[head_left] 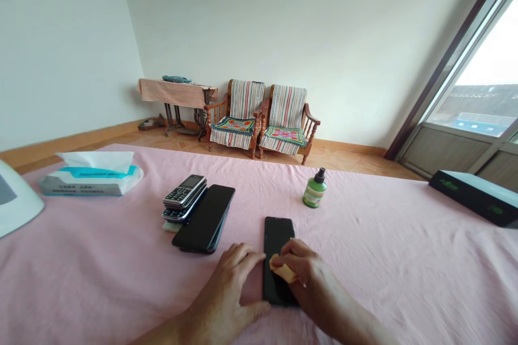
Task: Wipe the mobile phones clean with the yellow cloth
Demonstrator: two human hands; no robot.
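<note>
A black smartphone (277, 237) lies face up on the pink tablecloth (384, 259) in front of me. My right hand (301, 269) rests on its lower half, fingers pinched on a small yellow cloth (283, 271) pressed to the screen. My left hand (226, 291) lies flat on the cloth beside the phone's left edge, fingers spread, fingertips touching the phone's side. A small green bottle (314, 190) with a black cap stands upright beyond the phone.
Left of the phone sits a stack of black smartphones (205, 218) and a stack of keypad phones (184, 197). A tissue pack (91, 174) lies far left by a white object (16, 199). A black box (473, 197) sits far right. Two chairs stand at the wall.
</note>
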